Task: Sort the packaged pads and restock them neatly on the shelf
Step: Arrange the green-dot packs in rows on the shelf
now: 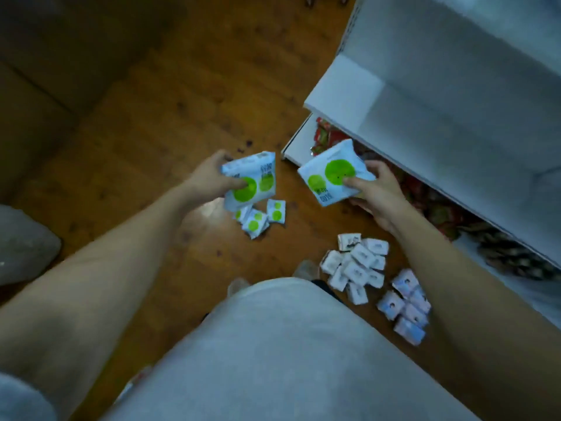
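Left hand (209,174) gripping a green-dotted packet (250,180), right hand (375,192) gripping another packet (334,176), more packets (261,218) on the wooden floor (151,132) below, white shelf (440,101) alongside

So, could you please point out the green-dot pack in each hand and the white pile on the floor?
Left-hand pack (249,180), head view, on its large green dot.
Right-hand pack (335,176), head view, on its large green dot.
White pile (356,267), head view, on a middle pack.

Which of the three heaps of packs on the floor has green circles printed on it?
The small heap just below the left hand; the other two heaps show no green.
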Demonstrator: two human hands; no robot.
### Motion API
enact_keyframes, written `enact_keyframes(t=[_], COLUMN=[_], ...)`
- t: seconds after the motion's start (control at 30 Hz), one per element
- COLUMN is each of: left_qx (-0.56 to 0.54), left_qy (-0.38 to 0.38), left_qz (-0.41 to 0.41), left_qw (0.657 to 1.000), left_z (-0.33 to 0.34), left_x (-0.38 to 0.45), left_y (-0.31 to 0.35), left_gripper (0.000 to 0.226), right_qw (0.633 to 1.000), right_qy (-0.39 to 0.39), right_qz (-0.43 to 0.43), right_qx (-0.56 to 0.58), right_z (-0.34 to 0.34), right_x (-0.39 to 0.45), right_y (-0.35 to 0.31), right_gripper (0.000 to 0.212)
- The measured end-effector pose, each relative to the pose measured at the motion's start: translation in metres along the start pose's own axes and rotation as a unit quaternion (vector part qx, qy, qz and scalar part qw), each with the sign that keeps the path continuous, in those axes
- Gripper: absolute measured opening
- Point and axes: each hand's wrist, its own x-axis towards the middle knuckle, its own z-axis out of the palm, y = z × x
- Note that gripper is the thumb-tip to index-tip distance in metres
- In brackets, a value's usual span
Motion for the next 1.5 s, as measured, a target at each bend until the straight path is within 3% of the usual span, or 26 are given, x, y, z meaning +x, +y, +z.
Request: enact_keyframes(t=[0.1,0.23,0.43,0.7,0.87,1.03,1.13,1.3,1.4,1.5], left_qx=[0.002,0.018,0.067,0.086,0.077,0.115,0.143,0.268,0.324,0.402], left_qy=[-0.001,-0.001,0.005,-0.029,-0.058,-0.07,-0.066,0.004,-0.012,0.0], left_qz=[0.056,0.122,0.194,0.21,0.214,0.215,0.231,0.293,0.299,0.333], left_qw=[0.998,0.992,0.979,0.973,0.972,0.967,0.96,0.918,0.898,0.853], left_z=[-0.023,-0.04,-0.043,-0.044,-0.041,-0.044,-0.051,-0.067,-0.069,-0.069], left_x=[-0.016,-0.032,-0.053,-0.067,-0.05,-0.012,0.011,0.05,0.065,0.078], left_y=[0.069,0.157,0.26,0.314,0.324,0.336,0.347,0.377,0.394,0.425], left_gripper=[0.035,0.036,0.039,0.049,0.04,0.032,0.029,0.036,0.042,0.05], right_qw=[0.998,0.992,0.985,0.974,0.974,0.964,0.956,0.948,0.941,0.924], right_qy=[0.002,-0.037,-0.119,-0.034,-0.061,-0.049,-0.013,0.082,0.131,0.168], right_qz=[-0.035,-0.085,-0.122,-0.215,-0.198,-0.206,-0.213,-0.218,-0.21,-0.21], right_qx=[0.048,0.081,-0.016,-0.067,-0.09,-0.161,-0.2,-0.216,-0.232,-0.272], right_z=[-0.025,-0.051,-0.096,-0.139,-0.15,-0.152,-0.158,-0.156,-0.157,-0.162], right_x=[-0.031,-0.045,-0.053,-0.045,-0.037,-0.031,-0.025,-0.012,-0.003,0.004], right_y=[-0.043,-0.093,-0.156,-0.213,-0.22,-0.239,-0.251,-0.27,-0.267,-0.27], right_gripper=[0.018,0.014,0.017,0.03,0.044,0.028,0.028,0.023,0.024,0.028])
